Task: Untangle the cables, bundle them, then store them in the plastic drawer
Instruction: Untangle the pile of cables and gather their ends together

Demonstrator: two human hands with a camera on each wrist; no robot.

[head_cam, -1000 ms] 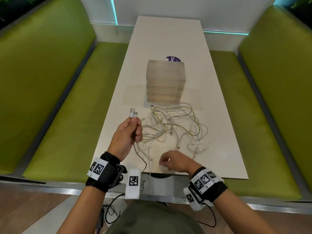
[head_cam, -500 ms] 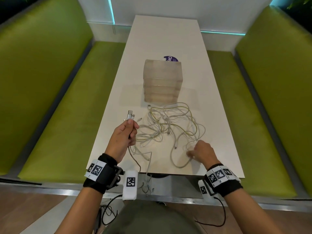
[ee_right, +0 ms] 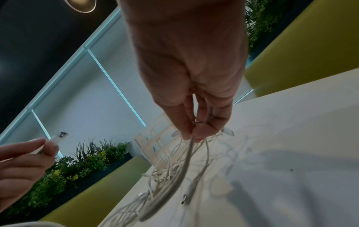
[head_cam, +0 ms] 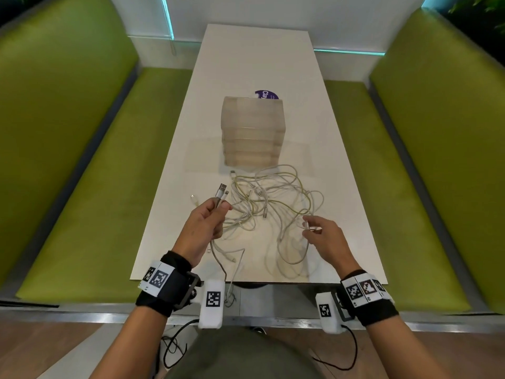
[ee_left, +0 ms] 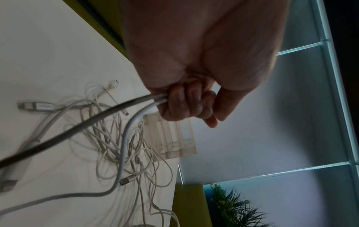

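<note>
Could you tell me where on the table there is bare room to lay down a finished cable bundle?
The table looks bare beyond the plastic drawer, up to the far edge, and along strips left and right of it. The near half is crowded: the tangled cables spread between the left hand and right hand.

Black wrist straps [head_cam: 164, 291] carry checkered marker tags [head_cam: 364, 289], white camera boxes [head_cam: 211, 303] and thin black leads [head_cam: 175, 340].

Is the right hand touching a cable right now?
Touching. The right wrist view shows the right hand pinching a cable between its fingertips; the cable hangs down to the table.
</note>
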